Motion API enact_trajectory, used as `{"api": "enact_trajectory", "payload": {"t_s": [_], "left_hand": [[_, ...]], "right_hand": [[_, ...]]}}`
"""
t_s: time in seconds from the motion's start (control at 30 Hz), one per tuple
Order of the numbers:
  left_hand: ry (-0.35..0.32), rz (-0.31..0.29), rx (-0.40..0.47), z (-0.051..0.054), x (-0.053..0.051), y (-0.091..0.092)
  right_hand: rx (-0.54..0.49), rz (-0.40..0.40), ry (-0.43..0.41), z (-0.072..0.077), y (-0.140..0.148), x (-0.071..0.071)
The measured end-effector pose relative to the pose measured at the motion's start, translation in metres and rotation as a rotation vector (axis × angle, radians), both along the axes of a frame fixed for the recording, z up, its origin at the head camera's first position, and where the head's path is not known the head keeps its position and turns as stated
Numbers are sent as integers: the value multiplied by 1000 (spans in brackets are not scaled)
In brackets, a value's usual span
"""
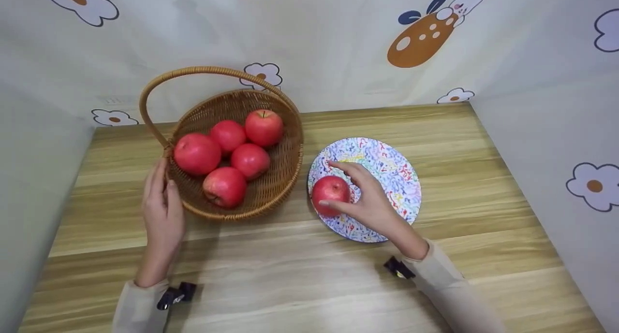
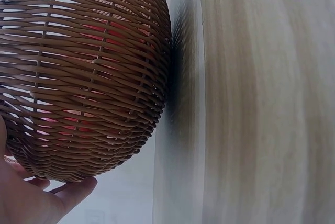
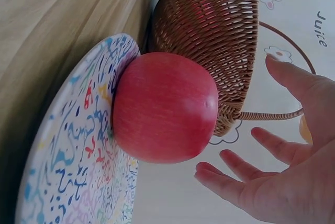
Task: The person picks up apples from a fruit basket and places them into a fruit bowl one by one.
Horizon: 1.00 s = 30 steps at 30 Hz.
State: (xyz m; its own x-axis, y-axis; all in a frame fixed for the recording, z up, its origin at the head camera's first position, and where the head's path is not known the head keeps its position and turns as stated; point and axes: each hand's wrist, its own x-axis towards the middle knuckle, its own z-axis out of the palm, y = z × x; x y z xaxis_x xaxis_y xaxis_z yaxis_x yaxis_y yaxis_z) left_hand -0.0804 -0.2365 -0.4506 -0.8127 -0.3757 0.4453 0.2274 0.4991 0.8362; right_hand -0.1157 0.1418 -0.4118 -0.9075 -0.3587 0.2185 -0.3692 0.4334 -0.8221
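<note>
A red apple (image 1: 331,195) rests on the left part of a round plate (image 1: 404,178) with a multicoloured squiggle pattern. Over the plate, my right hand (image 1: 370,202) is spread around the apple's right side; in the right wrist view its fingers (image 3: 238,166) are apart from the fruit. On the left stands a brown wicker basket (image 1: 275,188) with a tall arched handle, holding several red apples (image 1: 225,187). My left hand (image 1: 164,217) lies along the basket's left side with fairly straight fingers. The left wrist view shows its fingertips (image 2: 78,190) against the woven wall.
The wood-grain tabletop (image 1: 290,284) carries the basket and plate. Behind it hangs a pale cloth backdrop (image 1: 333,48) printed with flowers and a rabbit. Pale walls (image 1: 541,125) border the right and left sides. The basket's handle (image 1: 208,70) rises beside the backdrop.
</note>
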Motion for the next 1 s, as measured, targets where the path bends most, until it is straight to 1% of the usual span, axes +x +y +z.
{"api": "enact_trajectory", "payload": {"t_s": [0.27,0.43,0.6,0.73,0.9,1.0], "left_hand": [[17,15,-32,1,1,-1],[0,13,-32,0,1,0],[-1,19,-31,-1,1,0],[4,19,-36,-1,1,0],[1,13,-32,0,1,0],[4,15,-34,0,1,-1]], "right_hand": [[-4,11,18,4,-9,1],[-10,15,-4,7,-13,2],[-26,23,0,11,-19,3],[-42,48,18,14,-25,2],[-39,77,62,16,-32,0],[-39,86,73,19,-36,-1]]}}
